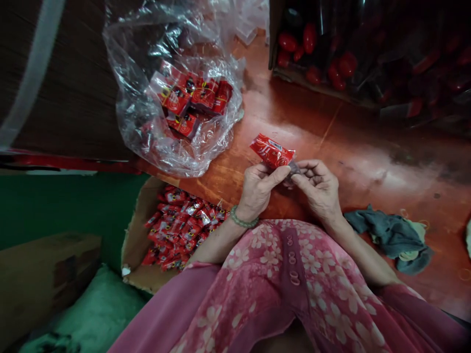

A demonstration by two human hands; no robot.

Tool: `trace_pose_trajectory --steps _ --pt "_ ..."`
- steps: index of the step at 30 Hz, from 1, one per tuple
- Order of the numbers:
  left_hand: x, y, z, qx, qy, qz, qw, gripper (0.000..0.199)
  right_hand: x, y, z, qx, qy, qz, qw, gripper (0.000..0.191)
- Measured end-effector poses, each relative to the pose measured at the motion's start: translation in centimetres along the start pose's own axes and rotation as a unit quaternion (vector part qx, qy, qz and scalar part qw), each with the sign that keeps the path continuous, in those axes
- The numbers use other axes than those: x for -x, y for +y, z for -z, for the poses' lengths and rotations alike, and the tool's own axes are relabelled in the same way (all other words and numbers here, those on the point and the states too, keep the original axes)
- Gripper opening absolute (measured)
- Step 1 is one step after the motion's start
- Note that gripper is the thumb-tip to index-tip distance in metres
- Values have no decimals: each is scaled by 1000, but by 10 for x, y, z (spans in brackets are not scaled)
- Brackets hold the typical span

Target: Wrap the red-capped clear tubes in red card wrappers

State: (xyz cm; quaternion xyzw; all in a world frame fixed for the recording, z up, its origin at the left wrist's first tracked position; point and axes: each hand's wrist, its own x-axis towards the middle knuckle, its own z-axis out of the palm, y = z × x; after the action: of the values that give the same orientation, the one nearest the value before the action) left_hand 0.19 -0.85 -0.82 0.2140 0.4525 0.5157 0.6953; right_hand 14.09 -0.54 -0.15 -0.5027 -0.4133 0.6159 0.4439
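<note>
The left hand (258, 191) and right hand (318, 189) are pinching a red foil sachet (271, 152), fingers clamped on its lower end, while a cardboard box (138, 240) of similar sachets (180, 228) is sitting down-left of it and a clear plastic bag (128, 98) is lying up-left of it.

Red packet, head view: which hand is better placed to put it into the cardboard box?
Likely the left hand: like the right hand, it is at the red packet, but it lies nearer the cardboard box.

top: pink blossom-print blouse (290, 289) | front: darker button placket (293, 260) | left wrist (247, 207): green bead bracelet (241, 217)
</note>
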Motion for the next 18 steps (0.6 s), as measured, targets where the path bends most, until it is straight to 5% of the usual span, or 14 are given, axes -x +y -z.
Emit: trace_pose_trajectory --steps 4,12,18 --pt "-5 5 1 33 5 -36 999 41 -4 -4 -1 49 0 22 999 31" --pt "-11 14 0 47 -4 -38 998 34 -5 7 2 185 4 176 967 19" --pt "-18 24 3 -36 -34 -48 998 33 -11 -4 4 67 -30 104 992 19"
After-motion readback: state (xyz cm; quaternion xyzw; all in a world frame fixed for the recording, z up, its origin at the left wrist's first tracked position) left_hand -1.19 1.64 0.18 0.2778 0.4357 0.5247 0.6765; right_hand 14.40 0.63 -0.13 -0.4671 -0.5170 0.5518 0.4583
